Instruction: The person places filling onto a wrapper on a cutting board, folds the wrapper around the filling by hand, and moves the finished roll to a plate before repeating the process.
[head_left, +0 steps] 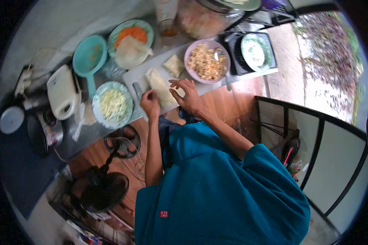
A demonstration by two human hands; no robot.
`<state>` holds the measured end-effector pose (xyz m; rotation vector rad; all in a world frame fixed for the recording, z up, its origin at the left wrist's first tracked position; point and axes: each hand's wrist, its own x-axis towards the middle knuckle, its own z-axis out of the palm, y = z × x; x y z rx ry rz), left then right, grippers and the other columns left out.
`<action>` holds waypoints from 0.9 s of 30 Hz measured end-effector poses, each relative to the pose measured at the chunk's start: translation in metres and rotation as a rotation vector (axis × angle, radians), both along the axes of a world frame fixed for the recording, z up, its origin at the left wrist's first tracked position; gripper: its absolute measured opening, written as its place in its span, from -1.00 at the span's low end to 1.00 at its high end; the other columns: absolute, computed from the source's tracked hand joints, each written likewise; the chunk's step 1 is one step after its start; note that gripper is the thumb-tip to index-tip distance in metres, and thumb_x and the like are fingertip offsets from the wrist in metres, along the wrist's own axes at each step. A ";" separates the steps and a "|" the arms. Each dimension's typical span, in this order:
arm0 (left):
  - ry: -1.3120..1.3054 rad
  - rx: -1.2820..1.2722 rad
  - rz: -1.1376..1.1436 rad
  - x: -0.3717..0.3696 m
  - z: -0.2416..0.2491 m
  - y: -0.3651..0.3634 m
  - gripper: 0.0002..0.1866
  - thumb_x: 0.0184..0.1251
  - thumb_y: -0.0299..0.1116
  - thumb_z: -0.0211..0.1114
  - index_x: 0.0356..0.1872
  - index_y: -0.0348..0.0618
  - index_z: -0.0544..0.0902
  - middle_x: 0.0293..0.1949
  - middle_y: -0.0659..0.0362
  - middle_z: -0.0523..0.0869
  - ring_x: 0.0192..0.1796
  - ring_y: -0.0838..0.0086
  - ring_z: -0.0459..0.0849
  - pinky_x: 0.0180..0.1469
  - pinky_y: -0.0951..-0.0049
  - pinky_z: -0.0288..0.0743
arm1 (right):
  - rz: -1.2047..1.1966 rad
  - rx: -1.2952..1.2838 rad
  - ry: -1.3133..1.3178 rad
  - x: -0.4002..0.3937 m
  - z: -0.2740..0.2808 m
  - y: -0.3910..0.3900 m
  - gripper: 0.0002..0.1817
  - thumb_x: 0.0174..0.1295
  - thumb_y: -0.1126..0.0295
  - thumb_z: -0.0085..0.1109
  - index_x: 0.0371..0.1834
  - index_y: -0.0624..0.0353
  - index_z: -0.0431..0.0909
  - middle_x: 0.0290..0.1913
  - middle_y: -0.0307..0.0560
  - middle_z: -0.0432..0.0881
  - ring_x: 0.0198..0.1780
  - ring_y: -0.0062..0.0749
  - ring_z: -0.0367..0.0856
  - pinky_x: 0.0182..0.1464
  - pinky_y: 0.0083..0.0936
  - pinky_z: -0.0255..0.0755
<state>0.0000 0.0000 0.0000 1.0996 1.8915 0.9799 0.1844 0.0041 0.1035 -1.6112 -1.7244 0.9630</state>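
Observation:
A pale, thin wrapper (160,86) lies folded lengthwise on the white cutting board (131,76) in front of me. My left hand (150,103) is at its near left side, fingers curled into a pinch; what they hold, if anything, is hidden. On the wrapper's other side hovers my right hand (186,96), its fingers spread and bent with nothing in them. A small folded wrapper packet (174,65) rests farther back on the board. Just left of my left hand is a knife (138,90). A pink bowl (228,67) of chopped filling (205,60) stands at right, a spoon (219,54) in it.
Behind the board, more wrappers (131,53) lie over a plate of shredded carrot (131,33). At left are a plate of shredded cabbage (113,103), a teal strainer (78,61) and a cream appliance (62,92). A stove with a plate (255,53) stands right; a fan (106,192) is below left.

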 end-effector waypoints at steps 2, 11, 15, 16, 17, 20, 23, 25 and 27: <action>0.068 0.069 -0.020 -0.021 0.016 0.003 -0.75 0.33 -0.36 0.36 -0.14 -0.39 0.70 -0.23 0.01 0.76 -0.21 0.31 0.73 -0.09 0.35 0.58 | -0.113 0.251 -0.033 0.015 -0.003 -0.001 -0.57 0.14 0.49 0.38 0.11 0.14 0.57 -0.11 0.03 0.66 0.00 -0.16 0.60 0.11 -0.29 0.42; -0.201 0.068 0.049 0.022 -0.001 -0.004 -0.74 0.40 -0.37 0.32 -0.11 -0.43 0.63 -0.23 0.09 0.71 -0.19 0.46 0.65 -0.08 0.48 0.55 | -0.659 0.071 -0.796 0.324 -0.024 0.027 -0.67 0.29 0.05 0.21 0.10 -0.30 0.69 0.14 0.05 0.50 0.18 0.01 0.40 0.16 0.00 0.30; -0.156 0.039 0.039 0.025 0.001 -0.004 -0.74 0.40 -0.39 0.31 -0.08 -0.43 0.63 -0.19 0.07 0.70 -0.16 0.45 0.65 -0.07 0.48 0.56 | -0.445 0.093 -0.983 0.356 -0.041 0.059 -0.64 0.30 0.03 0.14 0.14 -0.35 0.67 0.18 0.04 0.48 0.22 -0.01 0.37 0.21 -0.01 0.22; -0.141 0.000 0.053 0.023 0.003 -0.005 -0.74 0.39 -0.40 0.31 -0.07 -0.43 0.62 -0.18 0.06 0.70 -0.16 0.45 0.65 -0.07 0.48 0.56 | -0.415 0.045 -0.977 0.354 -0.039 0.066 -0.63 0.31 -0.01 0.12 0.15 -0.36 0.67 0.20 0.04 0.47 0.23 -0.01 0.36 0.21 -0.02 0.22; -0.133 0.003 0.045 0.023 0.004 -0.005 -0.74 0.39 -0.40 0.31 -0.07 -0.43 0.62 -0.18 0.06 0.70 -0.16 0.45 0.65 -0.07 0.48 0.56 | -0.385 -0.001 -0.970 0.349 -0.038 0.074 -0.61 0.33 -0.06 0.09 0.17 -0.38 0.66 0.21 0.05 0.46 0.23 0.00 0.36 0.21 -0.02 0.22; -0.161 0.036 0.053 0.020 -0.003 -0.005 -0.75 0.38 -0.41 0.33 -0.07 -0.42 0.63 -0.19 0.06 0.70 -0.16 0.45 0.65 -0.07 0.49 0.56 | -0.398 -0.054 -0.958 0.343 -0.046 0.090 -0.45 0.32 -0.28 -0.03 0.22 -0.33 0.62 0.23 0.09 0.44 0.23 0.01 0.36 0.21 -0.02 0.21; -0.112 0.019 0.046 0.021 -0.006 -0.004 -0.71 0.37 -0.30 0.35 -0.08 -0.37 0.66 -0.23 0.14 0.70 -0.29 0.51 0.61 -0.25 0.52 0.53 | -0.395 -0.021 -0.959 0.342 -0.050 0.096 -0.22 0.24 -0.48 -0.16 0.27 -0.21 0.59 0.24 0.15 0.41 0.22 0.03 0.36 0.21 -0.01 0.19; 0.003 0.053 -0.024 0.019 -0.008 -0.005 -0.70 0.36 -0.30 0.36 -0.08 -0.36 0.67 -0.24 0.14 0.70 -0.29 0.51 0.61 -0.25 0.52 0.53 | -0.365 -0.038 -0.930 0.342 -0.046 0.098 -0.05 0.12 -0.61 -0.21 0.27 -0.11 0.59 0.25 0.20 0.40 0.23 0.05 0.36 0.21 0.01 0.18; -0.028 0.059 0.000 0.020 -0.008 -0.007 -0.70 0.36 -0.29 0.36 -0.08 -0.36 0.68 -0.24 0.14 0.70 -0.28 0.50 0.61 -0.25 0.52 0.53 | -0.331 -0.070 -0.934 0.340 -0.043 0.098 -0.02 0.05 -0.65 -0.17 0.25 -0.11 0.60 0.25 0.21 0.40 0.26 0.06 0.34 0.21 0.02 0.17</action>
